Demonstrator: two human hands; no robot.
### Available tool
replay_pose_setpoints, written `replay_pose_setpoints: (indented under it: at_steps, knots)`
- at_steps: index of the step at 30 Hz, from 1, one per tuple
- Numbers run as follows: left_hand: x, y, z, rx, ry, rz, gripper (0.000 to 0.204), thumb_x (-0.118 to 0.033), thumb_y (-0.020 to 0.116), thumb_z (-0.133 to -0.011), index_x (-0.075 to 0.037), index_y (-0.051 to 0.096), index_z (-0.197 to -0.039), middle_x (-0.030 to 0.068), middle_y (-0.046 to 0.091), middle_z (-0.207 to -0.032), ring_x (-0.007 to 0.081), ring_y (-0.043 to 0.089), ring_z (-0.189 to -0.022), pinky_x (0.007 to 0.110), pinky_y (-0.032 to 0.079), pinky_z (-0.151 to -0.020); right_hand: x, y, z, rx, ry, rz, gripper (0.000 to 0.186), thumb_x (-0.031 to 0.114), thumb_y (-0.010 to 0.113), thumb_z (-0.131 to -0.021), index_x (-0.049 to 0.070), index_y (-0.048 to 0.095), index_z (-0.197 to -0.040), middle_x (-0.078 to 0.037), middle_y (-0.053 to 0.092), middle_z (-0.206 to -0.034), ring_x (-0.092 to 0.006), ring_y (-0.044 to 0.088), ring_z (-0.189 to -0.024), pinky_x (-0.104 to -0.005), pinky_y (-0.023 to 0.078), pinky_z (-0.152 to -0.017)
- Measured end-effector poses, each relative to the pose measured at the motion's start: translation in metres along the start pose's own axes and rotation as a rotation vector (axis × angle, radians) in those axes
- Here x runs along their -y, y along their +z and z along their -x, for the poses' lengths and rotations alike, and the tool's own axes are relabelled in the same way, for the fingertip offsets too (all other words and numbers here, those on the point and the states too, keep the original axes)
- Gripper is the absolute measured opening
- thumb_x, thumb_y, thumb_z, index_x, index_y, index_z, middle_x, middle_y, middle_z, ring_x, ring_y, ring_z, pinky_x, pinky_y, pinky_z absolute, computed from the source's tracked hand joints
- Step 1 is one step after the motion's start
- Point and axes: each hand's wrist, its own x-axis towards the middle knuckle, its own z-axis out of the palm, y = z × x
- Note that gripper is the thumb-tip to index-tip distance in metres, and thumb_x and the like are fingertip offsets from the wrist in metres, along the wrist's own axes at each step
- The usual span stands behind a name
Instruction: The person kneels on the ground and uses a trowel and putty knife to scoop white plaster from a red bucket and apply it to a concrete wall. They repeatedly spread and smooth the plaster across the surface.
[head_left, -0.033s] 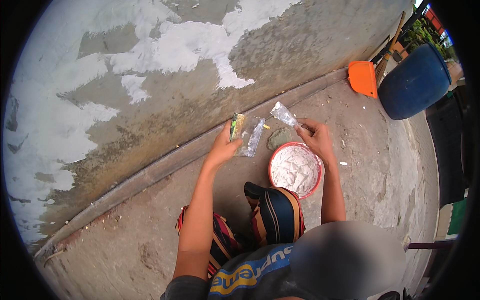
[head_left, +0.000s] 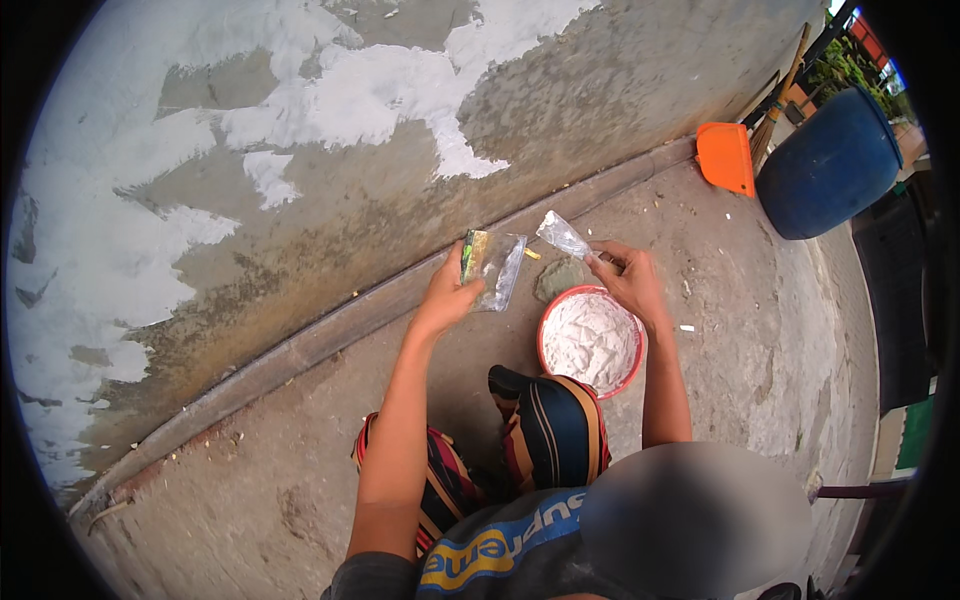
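My left hand (head_left: pixel 448 296) is closed round the yellow-green edge of a wide scraper (head_left: pixel 500 272), whose flat blade carries smears of white putty. Pinched in my right hand (head_left: pixel 630 284) is a putty knife (head_left: pixel 565 237) with white residue on its blade; my fingers hide most of its handle. The two blades are close together but apart. Just below my right hand stands a round red tub (head_left: pixel 541 352) filled with thick white putty (head_left: pixel 588 338). A grey-green lump (head_left: pixel 560 278) lies against the tub's far side.
A grey wall (head_left: pixel 330 200) with patches of white putty runs along the left and far side, a low ledge (head_left: pixel 300 352) at its foot. At the far right are an orange dustpan (head_left: pixel 725 160), a broom (head_left: pixel 768 128) and a blue drum (head_left: pixel 830 165). My knees (head_left: pixel 550 420) are in front of the tub.
My right hand and the putty knife have shifted slightly left, nearer the wide scraper. The scraper in my left hand has moved only a little.
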Motion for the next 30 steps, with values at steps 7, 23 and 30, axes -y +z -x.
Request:
replay_pose_setpoints:
  at_steps: [7,23,30]
  knots:
    - [0.002,0.001,-0.003,-0.031,0.029,-0.094,0.076,-0.006,0.055,-0.084,0.006,0.016,-0.148,0.0287,0.032,-0.148,0.0325,0.035,-0.137,0.036,0.029,-0.109,0.005,0.012,-0.001,0.065,-0.054,0.018,0.028,0.023,0.073,-0.081,0.008,0.072,-0.105,-0.011,0.068,-0.072,-0.0151,0.058,-0.058,-0.0305,0.046,-0.058]
    - [-0.026,0.002,0.000,-0.018,0.108,-0.053,0.022,0.007,0.050,-0.079,-0.002,0.044,-0.099,0.0159,0.053,-0.131,0.0281,0.044,-0.130,0.042,0.033,-0.105,0.001,0.047,-0.002,0.012,0.170,-0.642,0.029,0.029,0.072,-0.087,0.001,0.068,-0.096,0.006,0.052,-0.061,-0.0012,0.041,-0.050,-0.0205,0.030,-0.043]
    - [-0.018,0.023,-0.003,-0.344,0.680,-0.756,0.035,0.017,0.050,-0.063,-0.004,0.048,-0.091,0.0158,0.052,-0.121,0.0364,0.044,-0.125,0.051,0.028,-0.111,0.018,0.089,0.011,0.165,0.384,-1.109,0.025,0.024,0.077,-0.083,0.003,0.063,-0.084,0.006,0.044,-0.055,-0.0030,0.035,-0.042,-0.0208,0.026,-0.038]
